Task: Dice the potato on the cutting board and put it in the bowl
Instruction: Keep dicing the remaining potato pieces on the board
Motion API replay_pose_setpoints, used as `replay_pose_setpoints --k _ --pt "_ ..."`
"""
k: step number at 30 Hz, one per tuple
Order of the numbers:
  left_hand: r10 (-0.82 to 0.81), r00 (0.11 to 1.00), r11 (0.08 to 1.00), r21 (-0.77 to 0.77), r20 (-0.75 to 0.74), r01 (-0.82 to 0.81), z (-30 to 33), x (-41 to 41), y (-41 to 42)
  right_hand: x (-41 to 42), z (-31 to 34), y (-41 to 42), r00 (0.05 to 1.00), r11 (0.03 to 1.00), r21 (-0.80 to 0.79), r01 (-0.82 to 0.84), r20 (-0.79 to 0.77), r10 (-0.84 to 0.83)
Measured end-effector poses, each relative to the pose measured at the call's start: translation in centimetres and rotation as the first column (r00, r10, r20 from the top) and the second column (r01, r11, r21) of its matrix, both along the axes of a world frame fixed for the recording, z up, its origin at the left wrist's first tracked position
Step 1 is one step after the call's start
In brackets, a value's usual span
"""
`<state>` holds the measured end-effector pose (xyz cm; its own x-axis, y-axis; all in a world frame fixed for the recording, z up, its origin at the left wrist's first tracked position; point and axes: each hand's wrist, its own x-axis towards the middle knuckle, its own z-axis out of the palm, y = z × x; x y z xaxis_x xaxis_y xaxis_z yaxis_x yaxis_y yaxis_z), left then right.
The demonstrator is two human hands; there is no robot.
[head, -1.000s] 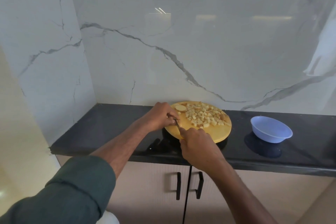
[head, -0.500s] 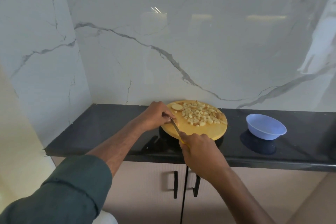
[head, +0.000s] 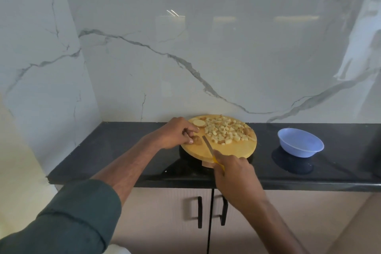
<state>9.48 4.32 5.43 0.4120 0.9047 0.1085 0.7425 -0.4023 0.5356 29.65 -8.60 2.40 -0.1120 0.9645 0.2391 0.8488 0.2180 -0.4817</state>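
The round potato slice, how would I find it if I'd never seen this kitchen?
Find the black counter under the marble wall, then the round wooden cutting board on it. The round potato slice lies at the board's far left edge, just beyond the left hand. It is one flat, pale disc, while its neighbours are a heap of small potato cubes.

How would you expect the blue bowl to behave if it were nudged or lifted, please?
The bowl looks like thin plastic and appears empty, so it is probably light and easy to lift. On the glossy counter it would likely slide at a nudge. Its narrow base suggests it may tip if pressed on the rim.
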Motion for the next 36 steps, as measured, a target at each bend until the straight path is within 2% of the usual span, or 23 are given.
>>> replay_pose_setpoints --k 6,10,13,20,30,36 --pt "0.011 1.000 1.000 0.019 0.007 -0.011 -0.2 0.4 -0.1 -1.7 -0.5 0.6 0.996 1.000 0.007 0.001 0.087 -0.002" --pt "-0.010 0.997 1.000 -0.019 -0.072 0.008 0.3 0.6 -0.2 -2.3 -0.3 1.0 0.993 1.000 0.023 0.003 0.119 -0.006" --pt "0.008 0.997 1.000 -0.016 -0.079 -0.009 0.5 0.7 -0.3 -2.2 -0.1 1.2 0.993 1.000 0.014 -0.006 0.115 0.005" --pt "0.075 0.997 0.994 0.076 -0.018 -0.074 -0.5 1.2 -0.6 -1.8 -0.4 0.8 0.999 1.000 0.009 0.030 0.045 -0.030" --pt "0.124 0.992 0.985 0.122 -0.008 -0.122 -0.7 2.4 -1.5 -2.6 0.3 1.2 0.995 0.998 0.026 0.050 0.081 -0.052" --pt "0.099 0.992 0.992 0.069 0.074 -0.104 -1.2 1.8 -1.6 -2.6 0.7 1.9 0.993 0.999 0.018 0.030 0.117 -0.032"
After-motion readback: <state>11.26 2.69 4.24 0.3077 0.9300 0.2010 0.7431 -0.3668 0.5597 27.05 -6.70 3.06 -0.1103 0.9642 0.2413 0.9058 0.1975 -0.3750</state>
